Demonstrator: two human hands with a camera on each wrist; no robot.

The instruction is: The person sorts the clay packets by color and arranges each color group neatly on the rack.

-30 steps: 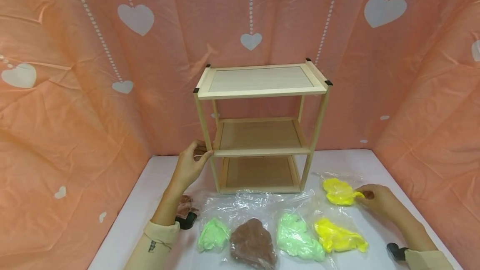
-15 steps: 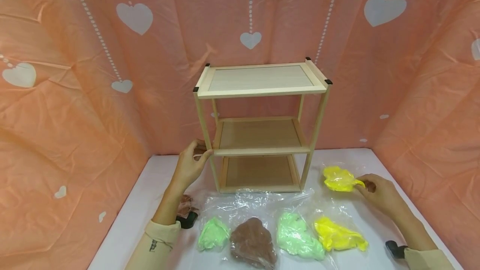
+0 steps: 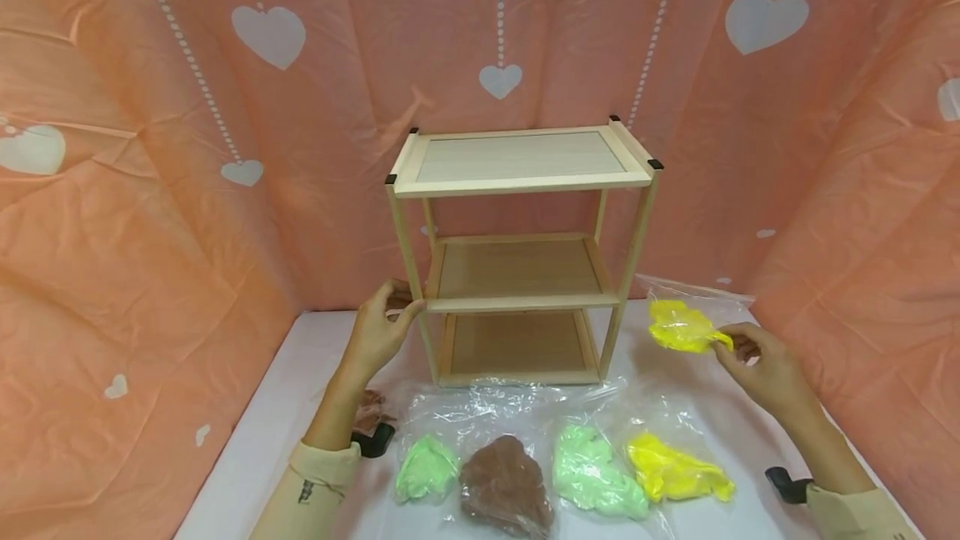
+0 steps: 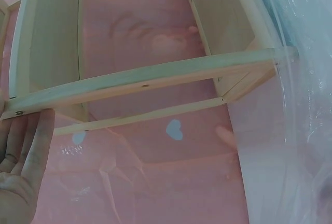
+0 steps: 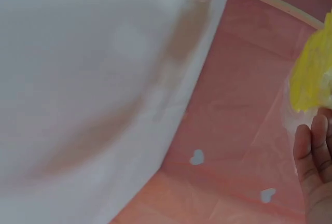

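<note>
A three-tier wooden shelf (image 3: pixel 525 303) with black corner caps stands at the back of the table. My left hand (image 3: pixel 377 332) grips its front left post at the middle tier; the left wrist view shows the fingers (image 4: pixel 32 141) against the wooden post (image 4: pixel 145 81). To the right of the shelf, my right hand (image 3: pixel 765 365) pinches a clear plastic bag of yellow clay-like material (image 3: pixel 684 327), raised above the table. Part of that yellow lump (image 5: pixel 311 73) appears at the edge of the right wrist view, beside the fingertips (image 5: pixel 303 136).
Along the table's front lie clear bags with a small green lump (image 3: pixel 427 468), a brown lump (image 3: pixel 506 486), a larger green lump (image 3: pixel 596 473) and a yellow lump (image 3: pixel 677 469). Another brown lump (image 3: pixel 369 411) sits by the left forearm. Pink cloth (image 3: pixel 337 90) surrounds the table (image 3: pixel 277 440).
My right hand has lifted the bag of yellow material from near the table to about the height of the middle tier. The left hand stays on the post.
</note>
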